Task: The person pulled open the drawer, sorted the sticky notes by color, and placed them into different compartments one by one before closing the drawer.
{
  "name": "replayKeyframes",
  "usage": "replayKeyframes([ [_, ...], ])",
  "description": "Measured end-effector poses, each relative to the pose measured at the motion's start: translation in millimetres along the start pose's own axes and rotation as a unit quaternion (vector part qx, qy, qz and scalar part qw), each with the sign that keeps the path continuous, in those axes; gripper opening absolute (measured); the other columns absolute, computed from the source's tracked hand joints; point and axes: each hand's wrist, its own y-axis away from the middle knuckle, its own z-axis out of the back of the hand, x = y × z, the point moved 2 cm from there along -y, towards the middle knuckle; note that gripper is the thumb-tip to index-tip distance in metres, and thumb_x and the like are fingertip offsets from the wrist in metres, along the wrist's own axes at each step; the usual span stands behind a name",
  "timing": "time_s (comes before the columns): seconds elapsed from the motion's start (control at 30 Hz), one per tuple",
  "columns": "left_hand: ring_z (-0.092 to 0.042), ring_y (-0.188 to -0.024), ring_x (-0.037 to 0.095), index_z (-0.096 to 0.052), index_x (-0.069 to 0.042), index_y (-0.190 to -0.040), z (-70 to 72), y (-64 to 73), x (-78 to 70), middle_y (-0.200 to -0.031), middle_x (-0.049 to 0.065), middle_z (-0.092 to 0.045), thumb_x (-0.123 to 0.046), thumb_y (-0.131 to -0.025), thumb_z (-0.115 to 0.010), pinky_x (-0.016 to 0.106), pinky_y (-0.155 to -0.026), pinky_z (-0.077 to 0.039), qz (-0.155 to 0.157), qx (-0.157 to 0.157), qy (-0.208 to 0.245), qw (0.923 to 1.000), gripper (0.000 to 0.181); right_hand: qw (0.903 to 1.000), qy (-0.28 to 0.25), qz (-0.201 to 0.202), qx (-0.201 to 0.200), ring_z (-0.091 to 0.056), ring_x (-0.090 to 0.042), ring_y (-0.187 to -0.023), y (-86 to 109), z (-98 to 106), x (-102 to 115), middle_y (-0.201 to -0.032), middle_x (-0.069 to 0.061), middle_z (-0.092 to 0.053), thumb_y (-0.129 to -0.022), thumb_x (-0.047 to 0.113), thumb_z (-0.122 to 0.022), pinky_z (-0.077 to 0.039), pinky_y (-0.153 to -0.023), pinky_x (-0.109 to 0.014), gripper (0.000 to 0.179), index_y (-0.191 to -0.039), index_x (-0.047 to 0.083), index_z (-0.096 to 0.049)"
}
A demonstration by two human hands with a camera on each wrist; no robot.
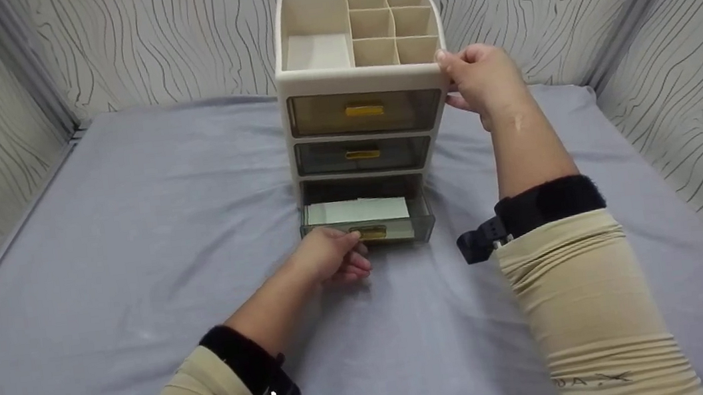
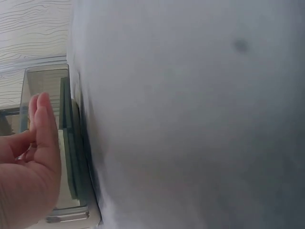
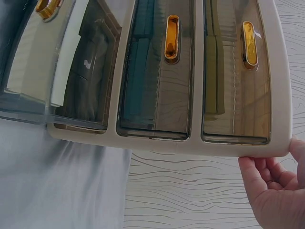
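Note:
A cream desktop drawer organizer (image 1: 363, 76) stands upright, with three smoky clear drawers and gold handles. Its bottom drawer (image 1: 424, 229) is pulled partway out and holds pale flat sheets or cards (image 1: 360, 210). My left hand (image 1: 331, 253) pinches that drawer's gold handle (image 1: 373, 233), thumb above and fingers curled below. At the upper right corner, my right hand (image 1: 490, 80) grips the organizer, thumb at the top edge and fingers against the side. The top drawer (image 3: 237, 95) and middle drawer (image 3: 157, 95) are closed, with flat stacks showing through their fronts.
The organizer's top has one large compartment (image 1: 317, 51) and several small ones (image 1: 372, 24). A wrinkled grey-blue cloth (image 1: 132, 265) covers the table. Behind stand pale panels (image 1: 171, 38) with wavy lines, and grey metal posts (image 1: 26, 63) rise at the corners.

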Motion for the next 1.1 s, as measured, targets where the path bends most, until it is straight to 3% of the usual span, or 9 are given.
replayKeyframes([
  [0.17, -0.061, -0.052, 0.012, -0.059, 0.011, -0.100, 0.1, -2.4, -0.9, -0.062, 0.007, -0.062, -0.019, -0.097, -0.046, 0.025, -0.053, -0.051, -0.022, 0.001, 0.013, 0.9997, 0.033, 1.0000, 0.002, 0.004, 0.001, -0.049, -0.024, -0.117, -0.2, 1, 0, -0.122, -0.012, -0.047, -0.090, 0.038, -0.054, -0.045, -0.090, -0.029, 0.033, -0.103, 0.007, -0.054],
  [0.6, -0.061, -0.054, 0.013, -0.059, 0.007, -0.099, 8.2, -19.7, -13.9, -0.065, 0.007, -0.063, -0.022, -0.097, -0.046, 0.024, -0.054, -0.050, -0.004, -0.019, 0.006, 0.9998, 0.032, 0.9999, 0.010, -0.005, 0.005, -0.049, -0.023, -0.117, -0.3, 1, -1, -0.128, -0.011, -0.045, -0.089, 0.040, -0.054, -0.046, -0.089, -0.028, 0.035, -0.104, 0.008, -0.054],
  [0.93, -0.059, -0.055, 0.013, -0.059, 0.006, -0.098, 10.8, -40.1, -22.6, -0.065, 0.006, -0.062, -0.022, -0.097, -0.045, 0.025, -0.054, -0.050, -0.014, -0.036, 0.029, 0.9988, 0.032, 0.9999, 0.007, -0.006, 0.008, -0.049, -0.023, -0.116, -0.5, 1, -1, -0.126, -0.011, -0.045, -0.089, 0.040, -0.054, -0.046, -0.089, -0.028, 0.037, -0.108, 0.007, -0.054],
  [1.1, -0.059, -0.057, 0.013, -0.059, 0.007, -0.100, 12.2, -48.6, -27.5, -0.065, 0.006, -0.062, -0.020, -0.098, -0.044, 0.025, -0.055, -0.048, -0.023, -0.051, 0.035, 0.9978, 0.031, 0.9999, 0.011, 0.000, 0.002, -0.050, -0.022, -0.115, -0.7, 1, -2, -0.124, -0.011, -0.047, -0.089, 0.040, -0.054, -0.045, -0.090, -0.030, 0.035, -0.102, 0.008, -0.054],
])
